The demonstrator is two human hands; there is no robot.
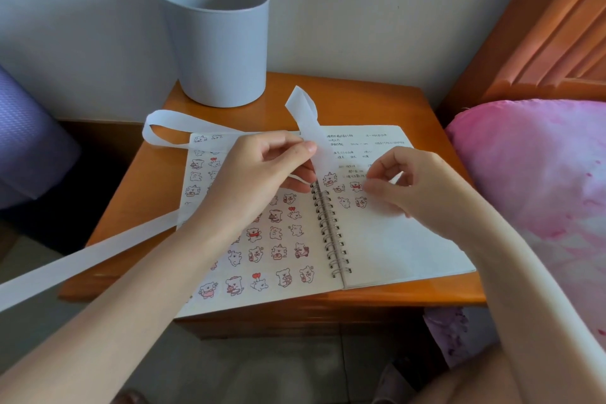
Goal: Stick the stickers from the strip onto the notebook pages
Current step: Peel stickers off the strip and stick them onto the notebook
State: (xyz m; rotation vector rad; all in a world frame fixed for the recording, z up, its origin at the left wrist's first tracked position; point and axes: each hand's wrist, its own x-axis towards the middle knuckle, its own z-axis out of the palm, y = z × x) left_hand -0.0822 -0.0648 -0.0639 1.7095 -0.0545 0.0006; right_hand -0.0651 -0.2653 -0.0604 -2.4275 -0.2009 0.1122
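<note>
A spiral-bound notebook lies open on the wooden nightstand. Its left page is covered with several small bear stickers; the right page carries handwriting at the top and a few stickers near the spine. A long white backing strip loops over the top of the notebook and trails off the nightstand's left edge toward me. My left hand pinches the strip above the spine. My right hand rests over the right page, with its thumb and forefinger pinched together beside the stickers; whether a sticker sits between them is hidden.
A tall grey cylindrical container stands at the back of the nightstand against the wall. A bed with pink bedding and a wooden headboard is on the right. A purple object sits at the left.
</note>
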